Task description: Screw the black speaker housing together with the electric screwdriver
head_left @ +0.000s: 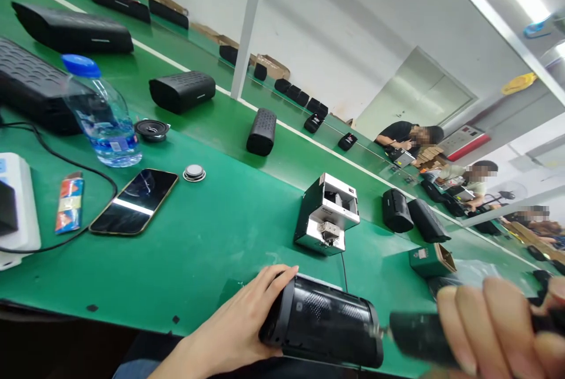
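A black speaker housing [329, 320] with perforated patches lies on its side at the table's front edge. My left hand [253, 311] is wrapped round its left end. At the lower right, my right hand [489, 320] grips a black electric screwdriver [415, 329], blurred by motion. The screwdriver's tip points left and is at the right end of the housing; whether it touches a screw is too blurred to tell. Behind the housing stands a silver and black screw feeder [329, 214] with a thin cable.
To the left are a water bottle [106, 114], a phone [135, 202], a lighter [69, 202], a small round part [194, 173] and a speaker driver [151, 130]. Several black speakers line the green conveyor [229, 132]. A green box [430, 261] stands right. People sit farther off.
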`<state>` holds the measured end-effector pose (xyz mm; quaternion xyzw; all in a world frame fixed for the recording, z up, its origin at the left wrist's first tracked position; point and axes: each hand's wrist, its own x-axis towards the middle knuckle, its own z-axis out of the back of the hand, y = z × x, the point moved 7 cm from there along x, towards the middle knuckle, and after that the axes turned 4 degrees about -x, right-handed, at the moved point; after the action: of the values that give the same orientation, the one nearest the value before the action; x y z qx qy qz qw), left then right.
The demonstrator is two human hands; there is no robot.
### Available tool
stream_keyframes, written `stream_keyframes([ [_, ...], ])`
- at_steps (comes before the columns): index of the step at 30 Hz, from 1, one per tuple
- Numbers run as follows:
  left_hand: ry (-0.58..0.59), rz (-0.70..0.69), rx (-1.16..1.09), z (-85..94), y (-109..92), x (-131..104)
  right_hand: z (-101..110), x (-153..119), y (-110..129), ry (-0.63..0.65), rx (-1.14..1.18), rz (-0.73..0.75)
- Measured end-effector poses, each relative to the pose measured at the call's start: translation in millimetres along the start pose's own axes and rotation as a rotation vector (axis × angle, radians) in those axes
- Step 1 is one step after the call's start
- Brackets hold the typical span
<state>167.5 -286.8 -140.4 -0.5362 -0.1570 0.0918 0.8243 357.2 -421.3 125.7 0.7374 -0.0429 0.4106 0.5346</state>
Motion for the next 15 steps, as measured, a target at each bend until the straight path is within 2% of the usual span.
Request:
stream_keyframes([
  [2, 0.011, 0.016, 0.003, -1.3, 3, 0, -3, 23, 0, -0.158, 0.002, -0.006],
  [5, 0.026, 0.048, 0.003, -2.5, 6, 1, -26, 51, -13, -0.152, -0.013, 0.096],
  [8, 0.029, 0.058, -0.001, -1.9, 4, 1, -39, 65, -45, -0.114, -0.046, 0.083],
  [11, 0.027, 0.049, -0.004, -0.9, 3, 1, -39, 67, -69, -0.106, -0.054, 0.016],
  [15, 0.017, 0.044, -0.003, -0.3, 5, 1, -36, 70, -75, -0.128, -0.047, -0.021],
])
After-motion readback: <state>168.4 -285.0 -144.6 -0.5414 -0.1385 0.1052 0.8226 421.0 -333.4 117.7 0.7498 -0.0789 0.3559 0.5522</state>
